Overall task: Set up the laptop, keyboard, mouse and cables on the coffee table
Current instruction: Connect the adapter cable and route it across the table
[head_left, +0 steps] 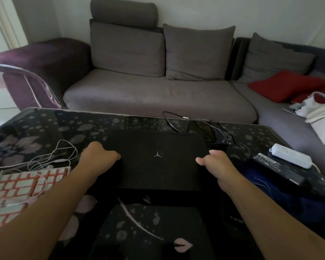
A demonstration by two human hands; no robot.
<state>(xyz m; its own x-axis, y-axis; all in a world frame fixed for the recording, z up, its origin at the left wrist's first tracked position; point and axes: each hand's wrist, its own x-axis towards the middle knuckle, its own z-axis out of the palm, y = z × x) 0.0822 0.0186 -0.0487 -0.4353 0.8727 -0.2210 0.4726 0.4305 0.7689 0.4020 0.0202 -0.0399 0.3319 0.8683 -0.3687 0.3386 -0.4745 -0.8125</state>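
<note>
On the table (pixel 45 121) we hold the closed laptop (pixel 156 158), left hand (pixel 99 156) and right hand (pixel 214 162) gripping its sides; we judge that next we must place and open it.

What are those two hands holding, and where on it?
The closed black laptop: the left hand grips its left edge, the right hand its right edge, thumbs on the lid.
</note>
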